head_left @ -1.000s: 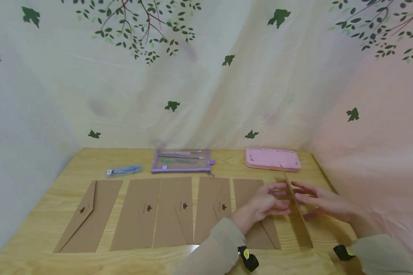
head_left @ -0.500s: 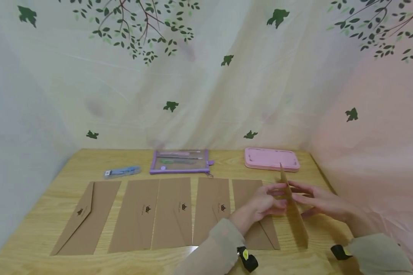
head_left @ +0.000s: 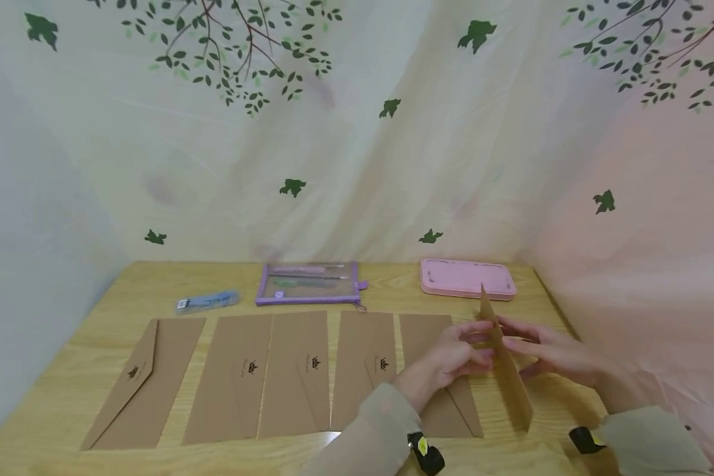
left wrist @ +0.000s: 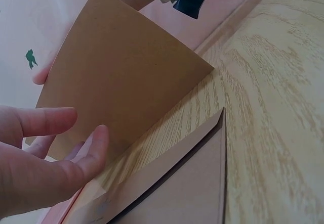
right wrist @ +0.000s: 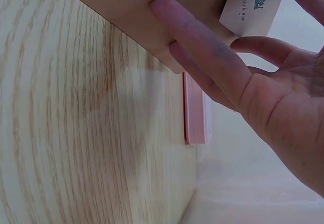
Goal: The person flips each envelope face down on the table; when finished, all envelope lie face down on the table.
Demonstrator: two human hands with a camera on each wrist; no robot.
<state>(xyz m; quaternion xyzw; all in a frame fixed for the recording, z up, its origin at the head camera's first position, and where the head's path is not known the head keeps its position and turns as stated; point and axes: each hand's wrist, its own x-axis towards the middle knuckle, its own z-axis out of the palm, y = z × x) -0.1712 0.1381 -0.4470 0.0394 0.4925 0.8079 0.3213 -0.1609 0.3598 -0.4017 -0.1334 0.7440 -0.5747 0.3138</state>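
A brown paper envelope (head_left: 508, 373) stands on its long edge on the table, between both hands. My left hand (head_left: 443, 357) is at its left face, fingers slightly bent. In the left wrist view the left hand's fingertips (left wrist: 101, 133) overlap that plain face; contact cannot be told. My right hand (head_left: 562, 356) is at the other face. The right wrist view shows its fairly straight fingers (right wrist: 202, 39) touching the paper, near the flap (right wrist: 253, 6) printed with a crown and "Thank you". A flat envelope (head_left: 425, 330) lies partly under the left forearm.
Other brown envelopes (head_left: 172, 357) lie in a row leftward across the table (head_left: 393, 287). Behind them are a blue packaged item (head_left: 207, 301), a purple-edged mesh pouch (head_left: 309, 284) of pens and a pink case (head_left: 468, 279). A printed curtain (head_left: 333, 145) encloses the back and sides.
The standing envelope has shifted slightly left and turned a little, showing more of its left face. Both hands have stayed beside it, the right one moving slightly left. The head view has shifted slightly.
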